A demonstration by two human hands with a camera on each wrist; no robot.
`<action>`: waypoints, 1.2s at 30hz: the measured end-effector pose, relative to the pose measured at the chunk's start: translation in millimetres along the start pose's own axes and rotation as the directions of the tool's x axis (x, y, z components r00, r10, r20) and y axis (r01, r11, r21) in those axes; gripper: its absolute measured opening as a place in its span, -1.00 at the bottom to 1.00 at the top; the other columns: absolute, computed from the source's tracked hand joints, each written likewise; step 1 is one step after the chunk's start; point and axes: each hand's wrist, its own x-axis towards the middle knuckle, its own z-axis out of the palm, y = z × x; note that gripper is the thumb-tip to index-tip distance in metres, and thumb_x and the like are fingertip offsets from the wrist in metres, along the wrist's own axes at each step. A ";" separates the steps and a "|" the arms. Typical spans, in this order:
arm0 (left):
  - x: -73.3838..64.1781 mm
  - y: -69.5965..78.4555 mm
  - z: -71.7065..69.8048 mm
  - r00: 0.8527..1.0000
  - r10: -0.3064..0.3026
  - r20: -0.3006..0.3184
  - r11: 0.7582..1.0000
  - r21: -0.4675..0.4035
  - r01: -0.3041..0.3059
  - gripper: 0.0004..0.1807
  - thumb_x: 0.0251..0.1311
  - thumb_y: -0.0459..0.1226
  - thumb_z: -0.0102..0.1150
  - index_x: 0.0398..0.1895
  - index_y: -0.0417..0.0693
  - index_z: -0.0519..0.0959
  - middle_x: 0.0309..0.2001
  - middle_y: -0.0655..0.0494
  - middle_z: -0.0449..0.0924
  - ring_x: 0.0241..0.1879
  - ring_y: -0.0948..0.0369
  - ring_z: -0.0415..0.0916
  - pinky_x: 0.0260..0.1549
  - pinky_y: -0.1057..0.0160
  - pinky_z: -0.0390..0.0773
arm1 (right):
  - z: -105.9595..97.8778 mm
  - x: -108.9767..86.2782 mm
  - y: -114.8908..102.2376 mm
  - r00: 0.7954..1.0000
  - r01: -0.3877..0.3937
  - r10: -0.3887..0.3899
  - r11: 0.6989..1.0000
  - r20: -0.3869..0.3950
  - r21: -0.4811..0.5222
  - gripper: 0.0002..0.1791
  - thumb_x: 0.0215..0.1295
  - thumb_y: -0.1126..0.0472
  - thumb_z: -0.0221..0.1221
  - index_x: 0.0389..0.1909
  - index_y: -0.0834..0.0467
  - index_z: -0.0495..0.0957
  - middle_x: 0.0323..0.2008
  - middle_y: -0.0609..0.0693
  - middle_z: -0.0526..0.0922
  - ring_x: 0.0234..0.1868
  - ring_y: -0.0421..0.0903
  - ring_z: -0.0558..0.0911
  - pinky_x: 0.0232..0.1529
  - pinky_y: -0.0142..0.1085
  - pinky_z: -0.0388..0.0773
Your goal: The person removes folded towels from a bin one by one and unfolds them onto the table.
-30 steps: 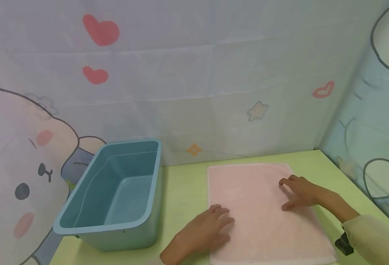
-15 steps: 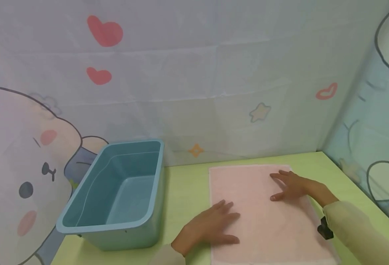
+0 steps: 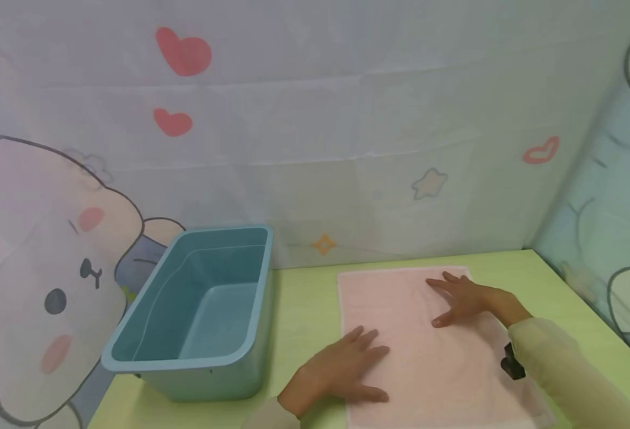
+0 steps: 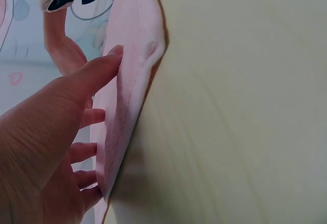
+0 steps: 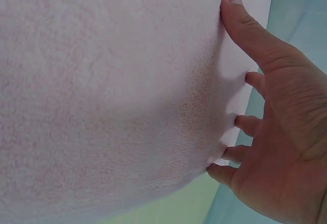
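Observation:
A pink towel (image 3: 416, 357) with a pale edge lies spread flat on the table. My left hand (image 3: 347, 366) rests at the towel's left side, fingers spread and fingertips on the cloth. In the left wrist view the left thumb (image 4: 102, 70) touches the towel near its thick edge (image 4: 145, 81). Toward the far right corner, my right hand (image 3: 462, 298) is spread over the cloth. The right wrist view shows its fingertips and thumb (image 5: 245, 22) pressing on the fuzzy towel surface (image 5: 102, 81).
A blue-green plastic basin (image 3: 223, 322) stands on the table left of the towel, with nothing inside. The yellow-green table (image 3: 304, 304) meets a cloth backdrop (image 3: 304, 119) printed with hearts and cartoon animals behind. A black device (image 3: 512, 362) sits at the right wrist.
The right hand has moved left over the towel's far part. The left hand has spread its fingers and come further onto the cloth. The view has turned slightly left.

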 end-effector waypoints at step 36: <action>-34.7 -28.6 -20.9 0.969 -0.230 0.089 0.972 -0.021 0.233 0.00 0.09 0.26 0.32 0.58 0.10 0.31 0.60 0.02 0.15 0.59 0.06 0.05 0.38 0.13 0.34 | 5.0 37.5 -43.8 1.000 -0.014 0.014 1.000 0.015 -0.018 0.22 0.14 -0.38 0.40 0.63 0.15 0.08 0.57 0.48 -0.09 0.41 0.76 -0.09 0.23 0.64 -0.05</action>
